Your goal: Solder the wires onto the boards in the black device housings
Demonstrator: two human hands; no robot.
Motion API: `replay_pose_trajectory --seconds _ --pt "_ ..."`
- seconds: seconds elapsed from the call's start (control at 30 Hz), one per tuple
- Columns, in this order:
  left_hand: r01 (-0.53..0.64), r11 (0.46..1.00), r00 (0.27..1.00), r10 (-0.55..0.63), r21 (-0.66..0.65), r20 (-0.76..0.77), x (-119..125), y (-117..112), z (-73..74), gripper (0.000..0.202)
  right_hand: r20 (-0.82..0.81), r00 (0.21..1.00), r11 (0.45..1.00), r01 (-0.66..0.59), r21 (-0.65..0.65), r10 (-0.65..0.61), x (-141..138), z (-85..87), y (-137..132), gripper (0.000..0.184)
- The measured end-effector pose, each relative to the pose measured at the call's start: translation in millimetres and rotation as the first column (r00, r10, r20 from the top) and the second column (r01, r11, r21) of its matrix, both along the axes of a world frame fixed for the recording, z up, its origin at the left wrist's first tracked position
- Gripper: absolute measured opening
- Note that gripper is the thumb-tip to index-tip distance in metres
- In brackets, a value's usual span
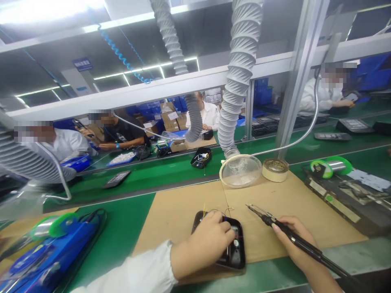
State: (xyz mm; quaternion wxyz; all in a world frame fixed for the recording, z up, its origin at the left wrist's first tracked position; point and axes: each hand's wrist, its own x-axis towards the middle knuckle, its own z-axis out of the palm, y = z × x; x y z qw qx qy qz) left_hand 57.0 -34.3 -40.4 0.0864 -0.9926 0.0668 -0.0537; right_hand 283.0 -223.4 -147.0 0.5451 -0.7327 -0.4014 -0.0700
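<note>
In the head view, the left hand [210,240] lies on a black case [236,260], which sits on a cardboard mat [324,215] on the green table [122,232]. Its fingers [224,230] curl down over the case, bunched rather than spread; whether they pinch anything is hidden. Thin wires [204,207] rise from the far end of the case. The right hand [293,240] is closed around a soldering iron [301,244], holding it like a pen, with the cord running off toward the lower right. The iron's long axis runs from lower right to upper left, and its tip sits over the mat to the right of the case, near it but not touching. The case thus lies to the left of the right hand, and the left hand is the nearer one, resting on it. The left forearm enters from the lower left in a white sleeve [128,272]; the bare right forearm rises from the bottom edge.

Beyond the mat lie a clear round dish [240,171] and a tape roll [275,169]. A solder spool [321,168] rests on a dark tray [345,199] to the right, and a blue tray [51,252] lies at the lower left. Co-workers [324,93] sit across the table.
</note>
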Motion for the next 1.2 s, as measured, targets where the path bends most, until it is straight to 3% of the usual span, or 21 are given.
replay_pose_trajectory --seconds 0.17,0.4,0.7,1.03,1.2 --pt "-0.023 1.0 1.0 0.023 0.0 -0.01 3 21 2.7 0.012 -0.01 1.0 0.999 0.0 0.038 0.0 -10 12.1 0 0.024" --pt "-0.105 0.994 0.994 0.104 -0.032 -0.04 3 34 13.7 0.013 -0.052 0.999 0.996 0.007 0.094 -0.002 -14 19.8 -3 0.027" --pt "-0.128 0.979 0.989 0.115 -0.158 -0.088 2 45 11.0 0.022 -0.121 0.993 0.997 0.002 0.082 0.008 -23 26.1 -6 0.028" --pt "-0.027 0.971 0.991 -0.004 -0.236 -0.131 3 59 14.2 0.027 -0.309 0.907 0.954 -0.24 0.181 0.287 -27 35.7 -23 0.018" --pt "-0.021 0.953 0.991 -0.019 -0.302 -0.13 3 60 16.6 0.031 -0.328 0.861 0.922 -0.357 0.152 0.388 -39 42.8 -23 0.015"
